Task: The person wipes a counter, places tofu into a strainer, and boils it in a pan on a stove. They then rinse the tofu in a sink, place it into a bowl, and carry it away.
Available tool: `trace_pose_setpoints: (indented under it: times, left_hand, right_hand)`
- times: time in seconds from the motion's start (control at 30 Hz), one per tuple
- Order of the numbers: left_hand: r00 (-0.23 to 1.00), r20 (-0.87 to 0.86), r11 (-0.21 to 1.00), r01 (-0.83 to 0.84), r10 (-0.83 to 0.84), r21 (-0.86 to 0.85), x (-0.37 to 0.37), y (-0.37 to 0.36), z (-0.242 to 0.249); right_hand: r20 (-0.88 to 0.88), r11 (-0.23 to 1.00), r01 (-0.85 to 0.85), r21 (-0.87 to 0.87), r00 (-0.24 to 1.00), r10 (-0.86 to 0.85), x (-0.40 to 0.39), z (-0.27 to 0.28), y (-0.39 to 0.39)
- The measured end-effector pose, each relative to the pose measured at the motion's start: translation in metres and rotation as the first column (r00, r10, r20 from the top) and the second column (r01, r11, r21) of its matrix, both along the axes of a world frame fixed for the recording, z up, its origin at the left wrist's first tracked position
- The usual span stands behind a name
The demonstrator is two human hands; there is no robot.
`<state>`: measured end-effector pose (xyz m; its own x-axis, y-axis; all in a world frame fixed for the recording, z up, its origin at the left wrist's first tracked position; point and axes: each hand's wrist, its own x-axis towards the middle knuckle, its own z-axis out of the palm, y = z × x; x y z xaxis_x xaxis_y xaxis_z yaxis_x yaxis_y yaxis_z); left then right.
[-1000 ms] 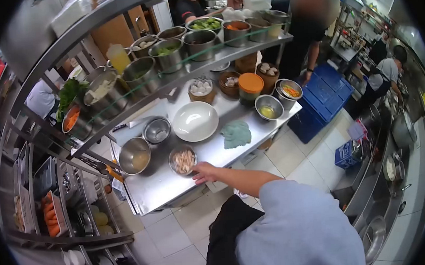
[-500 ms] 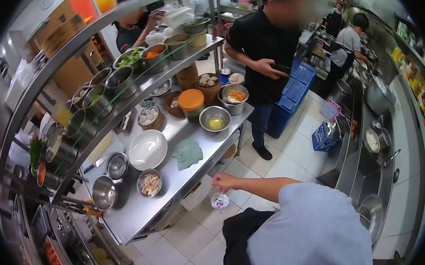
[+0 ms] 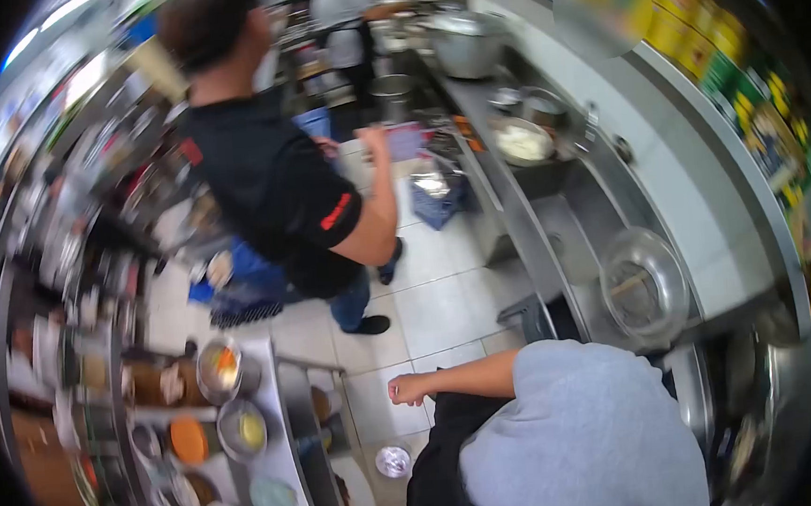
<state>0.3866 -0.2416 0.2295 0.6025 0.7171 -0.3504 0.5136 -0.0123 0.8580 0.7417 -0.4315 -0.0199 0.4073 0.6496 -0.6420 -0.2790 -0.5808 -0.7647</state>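
My right hand (image 3: 409, 389) reaches out from a grey sleeve over my black apron, its fingers curled together. What they close on, if anything, I cannot tell. Below the hand in this view is a small round clear cup or lid (image 3: 393, 461) with print on top. My left hand does not show. To the left, a steel table (image 3: 292, 449) carries a metal bowl of cut vegetables (image 3: 219, 368), a tub with an orange lid (image 3: 189, 440), a bowl with yellow liquid (image 3: 242, 430) and a green cloth (image 3: 273, 499).
A person in a black shirt (image 3: 259, 169) stands ahead, with another person (image 3: 343, 32) beyond. Along the right runs a steel sink counter (image 3: 564, 232) with a large metal bowl (image 3: 645, 288), a white-filled bowl (image 3: 522, 141) and a lidded pot (image 3: 466, 47). A blue container (image 3: 439, 199) is beside it.
My view has swung right, so the table slides to the lower left and the sink counter shows more. My right hand stays curled. The person in black now faces away.
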Motion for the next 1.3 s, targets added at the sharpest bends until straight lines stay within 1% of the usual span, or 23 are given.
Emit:
trace_pose_setpoints:
  times: [0.1, 0.13, 0.17, 0.23, 0.27, 0.3, 0.33, 0.43, 0.47, 0.53, 0.67, 0.7, 0.73, 0.77, 0.83, 0.93, 0.97, 1.03, 1.13, 1.17, 1.23, 1.27, 1.3]
  left_hand:
    - [0.931, -0.073, 0.922, 0.365, -0.358, 0.128, 0.156, -0.008, 0.047]
    - [0.87, -0.113, 0.854, 0.493, -0.48, 0.167, 0.199, -0.008, 0.046]
    - [0.835, -0.112, 0.815, 0.551, -0.539, 0.18, 0.237, 0.005, 0.025]
    - [0.598, -0.012, 0.558, 0.755, -0.801, 0.343, 0.312, 0.03, -0.024]
    - [0.557, -0.012, 0.518, 0.781, -0.831, 0.35, 0.343, 0.019, -0.022]
    - [0.481, -0.117, 0.41, 0.831, -0.869, 0.376, 0.377, -0.001, -0.01]
    - [0.404, -0.219, 0.299, 0.87, -0.888, 0.392, 0.406, -0.019, -0.003]
    - [0.255, -0.193, 0.172, 0.916, -0.948, 0.364, 0.463, -0.053, -0.018]
    - [0.233, -0.192, 0.151, 0.92, -0.953, 0.363, 0.477, -0.062, -0.027]
    - [0.101, -0.151, 0.036, 0.924, -0.983, 0.381, 0.504, -0.08, -0.045]
    - [-0.028, -0.159, -0.077, 0.947, -0.987, 0.312, 0.54, -0.126, -0.07]
    - [-0.037, -0.155, -0.084, 0.947, -0.987, 0.311, 0.547, -0.136, -0.074]
    - [-0.091, -0.163, -0.136, 0.946, -0.982, 0.294, 0.555, -0.148, -0.078]
    - [-0.141, -0.167, -0.184, 0.942, -0.976, 0.279, 0.565, -0.16, -0.084]
    - [-0.174, -0.129, -0.202, 0.946, -0.976, 0.255, 0.585, -0.183, -0.091]
    - [-0.314, -0.073, -0.322, 0.914, -0.947, 0.246, 0.621, -0.232, -0.098]
    - [-0.33, -0.068, -0.336, 0.909, -0.942, 0.247, 0.635, -0.253, -0.102]
    - [-0.423, 0.041, -0.402, 0.884, -0.905, 0.241, 0.661, -0.299, -0.104]
    - [-0.404, 0.224, -0.371, 0.912, -0.887, 0.178, 0.711, -0.384, -0.151]
    - [-0.375, 0.23, -0.34, 0.923, -0.898, 0.179, 0.724, -0.407, -0.166]
    - [-0.327, 0.248, -0.288, 0.94, -0.912, 0.184, 0.746, -0.479, -0.148]
    - [-0.311, 0.26, -0.267, 0.944, -0.914, 0.193, 0.759, -0.516, -0.143]
    - [-0.281, 0.326, -0.218, 0.952, -0.903, 0.217, 0.774, -0.557, -0.155]
  right_hand:
    - [-0.004, 0.957, 0.289, 0.027, 0.957, -0.289, 0.058, 0.009, -0.055]
    - [-0.003, 0.913, 0.408, 0.022, 0.913, -0.408, 0.07, 0.013, -0.08]
    - [-0.001, 0.855, 0.519, 0.016, 0.855, -0.519, 0.078, 0.019, -0.105]
    - [0.0, 0.714, 0.7, 0.032, 0.714, -0.7, 0.077, 0.029, -0.15]
    - [0.006, 0.659, 0.751, 0.034, 0.659, -0.752, 0.073, 0.035, -0.172]
    - [0.006, 0.606, 0.794, 0.039, 0.606, -0.795, 0.067, 0.041, -0.188]
    - [0.003, 0.573, 0.819, 0.046, 0.573, -0.82, 0.061, 0.048, -0.203]
    - [0.017, 0.431, 0.898, 0.082, 0.432, -0.902, 0.037, 0.067, -0.234]
    - [0.009, 0.382, 0.921, 0.075, 0.382, -0.924, 0.033, 0.072, -0.24]
    - [0.0, 0.313, 0.946, 0.08, 0.314, -0.949, 0.028, 0.08, -0.25]
    - [-0.007, 0.21, 0.972, 0.106, 0.212, -0.977, 0.027, 0.086, -0.264]
    - [0.006, 0.155, 0.978, 0.136, 0.155, -0.988, 0.028, 0.087, -0.269]
    - [0.022, 0.104, 0.98, 0.171, 0.101, -0.995, 0.031, 0.09, -0.278]
    - [0.035, 0.103, 0.979, 0.175, 0.098, -0.995, 0.034, 0.092, -0.287]
    - [0.056, -0.02, 0.98, 0.196, -0.032, -0.998, 0.037, 0.093, -0.299]
    - [0.059, -0.083, 0.981, 0.175, -0.094, -0.994, 0.045, 0.102, -0.317]
    - [0.07, -0.118, 0.98, 0.159, -0.13, -0.989, 0.05, 0.109, -0.322]
    - [0.079, -0.164, 0.977, 0.138, -0.176, -0.981, 0.062, 0.114, -0.329]
    - [0.047, -0.178, 0.969, 0.174, -0.188, -0.981, 0.082, 0.116, -0.337]
    - [0.051, -0.186, 0.968, 0.167, -0.197, -0.979, 0.093, 0.119, -0.343]
    - [0.158, -0.137, 0.979, 0.154, -0.161, -0.974, 0.118, 0.138, -0.356]
    - [0.206, -0.173, 0.976, 0.135, -0.199, -0.958, 0.133, 0.15, -0.364]
    - [0.22, -0.174, 0.977, 0.124, -0.198, -0.955, 0.148, 0.163, -0.375]
